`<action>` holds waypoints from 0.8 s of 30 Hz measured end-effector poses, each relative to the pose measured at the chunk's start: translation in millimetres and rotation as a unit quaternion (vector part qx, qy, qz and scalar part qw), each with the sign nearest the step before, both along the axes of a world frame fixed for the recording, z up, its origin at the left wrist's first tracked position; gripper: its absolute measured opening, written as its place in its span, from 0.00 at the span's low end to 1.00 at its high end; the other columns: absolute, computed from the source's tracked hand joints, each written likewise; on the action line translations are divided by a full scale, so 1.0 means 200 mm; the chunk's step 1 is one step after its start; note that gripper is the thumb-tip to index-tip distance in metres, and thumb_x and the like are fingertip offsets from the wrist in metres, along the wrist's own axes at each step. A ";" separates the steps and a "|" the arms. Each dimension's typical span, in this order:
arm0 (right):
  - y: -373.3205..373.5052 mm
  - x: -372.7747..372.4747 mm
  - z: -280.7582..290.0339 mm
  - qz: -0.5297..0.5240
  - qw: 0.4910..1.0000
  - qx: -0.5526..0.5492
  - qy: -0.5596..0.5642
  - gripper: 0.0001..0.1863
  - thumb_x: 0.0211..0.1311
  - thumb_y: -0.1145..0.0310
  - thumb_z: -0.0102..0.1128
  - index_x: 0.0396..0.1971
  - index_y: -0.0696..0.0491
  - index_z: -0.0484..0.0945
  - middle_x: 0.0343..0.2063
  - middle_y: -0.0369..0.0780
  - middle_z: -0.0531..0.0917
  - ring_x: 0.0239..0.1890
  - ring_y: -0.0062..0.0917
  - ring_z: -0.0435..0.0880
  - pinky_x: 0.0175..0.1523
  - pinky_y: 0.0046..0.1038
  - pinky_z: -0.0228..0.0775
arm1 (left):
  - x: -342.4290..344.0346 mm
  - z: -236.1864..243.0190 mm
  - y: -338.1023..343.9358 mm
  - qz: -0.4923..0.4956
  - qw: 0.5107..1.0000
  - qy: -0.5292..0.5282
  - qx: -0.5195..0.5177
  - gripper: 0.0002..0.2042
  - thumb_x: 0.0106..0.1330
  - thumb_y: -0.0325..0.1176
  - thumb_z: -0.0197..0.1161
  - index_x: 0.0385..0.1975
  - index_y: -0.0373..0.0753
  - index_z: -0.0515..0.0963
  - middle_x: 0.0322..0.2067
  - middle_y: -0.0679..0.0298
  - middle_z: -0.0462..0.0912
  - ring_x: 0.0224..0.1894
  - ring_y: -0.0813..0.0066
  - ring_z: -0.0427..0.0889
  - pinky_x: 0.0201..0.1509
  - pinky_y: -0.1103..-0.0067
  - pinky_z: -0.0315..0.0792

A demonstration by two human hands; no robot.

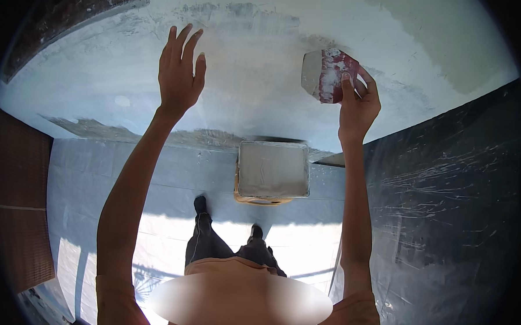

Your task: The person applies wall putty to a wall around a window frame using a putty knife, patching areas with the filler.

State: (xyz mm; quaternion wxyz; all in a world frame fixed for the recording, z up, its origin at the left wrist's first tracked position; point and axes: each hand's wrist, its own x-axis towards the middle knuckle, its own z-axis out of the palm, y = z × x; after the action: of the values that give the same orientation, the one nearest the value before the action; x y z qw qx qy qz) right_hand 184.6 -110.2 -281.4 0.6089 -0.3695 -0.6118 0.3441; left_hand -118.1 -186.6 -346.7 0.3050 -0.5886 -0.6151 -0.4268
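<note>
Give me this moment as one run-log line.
Left hand: open, before wall | Right hand: gripping white-smeared flat tool by right edge | Rectangular tray: lower, mid-view

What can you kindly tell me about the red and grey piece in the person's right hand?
The red and grey piece looks flat and many-sided, with angled corners. Its left part is plain grey; the rest is dark red, heavily smeared with white residue. It seems stiff, though its material is unclear. The right hand grips its right side, thumb on the visible face. It is held up before the pale wall; whether it touches the wall cannot be told.
</note>
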 end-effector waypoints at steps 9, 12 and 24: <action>-0.08 0.65 -1.09 -0.015 0.952 -0.274 -0.137 0.21 0.59 0.72 0.65 0.52 0.61 0.74 0.40 0.49 0.86 0.42 0.29 0.87 0.42 0.26 0.79 | 0.66 -0.96 -0.37 0.053 0.958 -0.138 -0.245 0.21 0.72 0.37 0.51 0.63 0.43 0.65 0.65 0.55 0.65 0.71 0.49 0.57 0.68 0.57 0.59; -0.15 0.83 -1.41 -0.043 0.934 -0.269 -0.230 0.21 0.57 0.72 0.67 0.50 0.60 0.76 0.39 0.48 0.86 0.42 0.28 0.87 0.43 0.26 0.79 | 0.86 -1.30 -0.47 0.037 0.926 -0.222 -0.303 0.21 0.72 0.38 0.51 0.63 0.41 0.64 0.65 0.52 0.65 0.71 0.47 0.57 0.68 0.57 0.59; -0.37 0.91 -2.10 0.071 0.882 -0.135 -0.447 0.12 0.60 0.73 0.62 0.44 0.56 0.81 0.35 0.46 0.86 0.40 0.32 0.87 0.45 0.28 0.76 | 1.26 -2.14 -0.81 0.148 0.648 -0.641 -0.384 0.34 0.72 0.47 0.52 0.69 0.31 0.51 0.64 0.43 0.61 0.61 0.47 0.69 0.64 0.63 0.64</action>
State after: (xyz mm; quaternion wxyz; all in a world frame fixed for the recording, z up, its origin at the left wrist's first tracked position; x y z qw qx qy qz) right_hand 366.1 -184.6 -700.6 0.1890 -0.5182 -0.7911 0.2644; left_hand 133.5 -348.4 -774.6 -0.3593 -0.1340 -0.8452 -0.3723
